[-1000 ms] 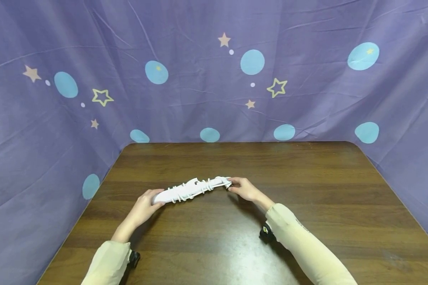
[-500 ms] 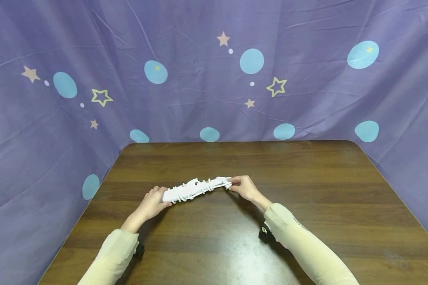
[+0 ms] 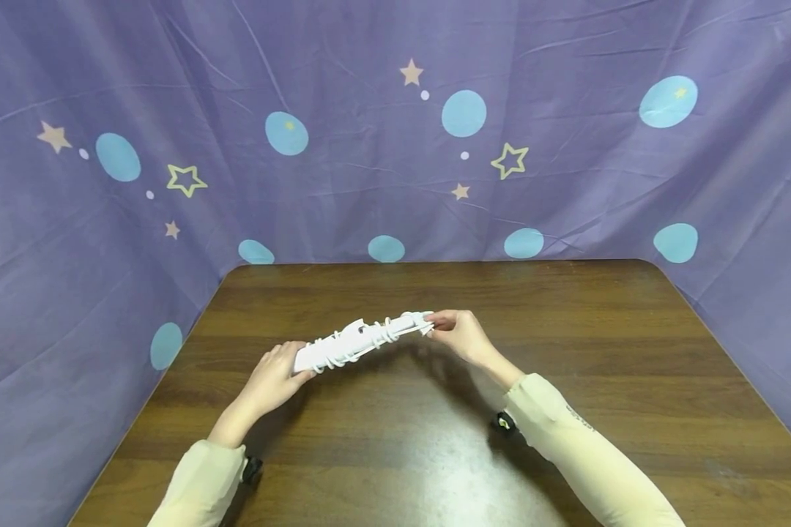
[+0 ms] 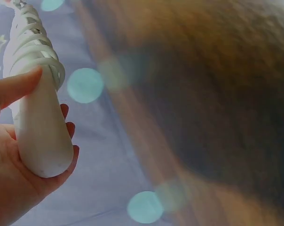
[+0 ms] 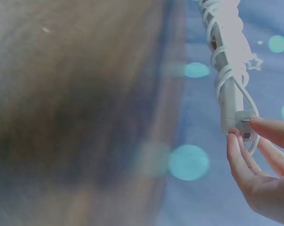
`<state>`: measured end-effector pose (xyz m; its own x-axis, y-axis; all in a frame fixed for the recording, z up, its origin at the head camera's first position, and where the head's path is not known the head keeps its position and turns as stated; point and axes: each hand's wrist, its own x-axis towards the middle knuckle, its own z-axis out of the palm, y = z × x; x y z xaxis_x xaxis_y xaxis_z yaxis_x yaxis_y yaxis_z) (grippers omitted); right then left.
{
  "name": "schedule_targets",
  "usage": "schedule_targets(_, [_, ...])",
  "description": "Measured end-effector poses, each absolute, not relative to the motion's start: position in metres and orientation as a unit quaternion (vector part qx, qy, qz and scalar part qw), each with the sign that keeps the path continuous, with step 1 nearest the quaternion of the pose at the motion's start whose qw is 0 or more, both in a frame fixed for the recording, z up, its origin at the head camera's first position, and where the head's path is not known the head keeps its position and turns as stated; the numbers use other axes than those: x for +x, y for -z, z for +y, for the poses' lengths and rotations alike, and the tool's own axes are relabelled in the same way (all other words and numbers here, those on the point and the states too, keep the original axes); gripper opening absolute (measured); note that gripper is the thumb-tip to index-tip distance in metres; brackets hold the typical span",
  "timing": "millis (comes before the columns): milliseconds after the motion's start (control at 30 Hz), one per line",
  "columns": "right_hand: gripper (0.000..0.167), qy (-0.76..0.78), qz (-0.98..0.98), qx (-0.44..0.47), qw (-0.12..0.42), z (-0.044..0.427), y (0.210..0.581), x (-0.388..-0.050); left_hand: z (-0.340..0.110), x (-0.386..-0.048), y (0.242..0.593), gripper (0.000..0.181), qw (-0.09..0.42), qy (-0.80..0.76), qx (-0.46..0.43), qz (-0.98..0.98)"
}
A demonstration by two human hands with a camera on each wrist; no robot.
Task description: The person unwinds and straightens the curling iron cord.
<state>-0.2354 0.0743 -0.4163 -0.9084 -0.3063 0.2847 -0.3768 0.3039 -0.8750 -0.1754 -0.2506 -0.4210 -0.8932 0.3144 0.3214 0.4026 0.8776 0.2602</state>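
Above the wood-grain table (image 3: 567,307), two hands are supporting a white wand-shaped appliance (image 3: 354,340) from opposite ends, and a shadow is falling beneath the work. Its outline is suggesting a hair-styling iron; the exact type cannot be confirmed.

Left grip: the left hand (image 3: 273,377) is holding the thick, rounded end, its thumb lying on the casing just short of the nearest loop of white cord (image 5: 225,77) and its fingers curling round the far side. Right grip: the right hand (image 3: 464,340) is pinching the plug (image 5: 245,115) beside the narrow end with its fingertips. Whether those fingertips are also bearing on the casing cannot be told.

Caution: the right-hand pinch is probably giving the weaker support. If the narrow end is depending on the plug alone, slack in the cord could let that end drop toward the table. Pulling the plug outward could tighten the loops, causing them to bind, or drag them off the tip in a tangle. The bare casing under the left hand is looking smooth; a relaxed grip or a sudden twist could cause slipping.
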Motion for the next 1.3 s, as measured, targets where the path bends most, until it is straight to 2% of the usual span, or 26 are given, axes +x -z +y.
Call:
schedule_targets(367, [0.026,-0.557,-0.801,0.217,0.032,0.103,0.376,-0.214,-0.231,-0.158,0.4,0.048,0.199,0.156,-0.215,-0.943])
schedule_targets(633, [0.028,-0.553,-0.801,0.228,0.026,0.133,0.362,-0.199,-0.212,-0.152,0.391,0.048,0.253,0.187,-0.264,-0.912])
schedule_targets(900, [0.031,-0.537,-0.806,0.247,0.007,0.164,0.357,-0.182,-0.197,-0.151,0.39,0.048,0.267,0.223,-0.291,-0.891])
schedule_targets(1067, [0.033,-0.468,-0.837,0.28,0.051,0.179,0.356,-0.172,-0.189,-0.15,0.39,0.048,0.265,0.226,-0.303,-0.887])
schedule_targets(1300, [0.04,-0.362,-0.861,0.322,0.155,0.19,0.364,-0.163,-0.181,-0.148,0.391,0.048,0.254,0.227,-0.31,-0.888])
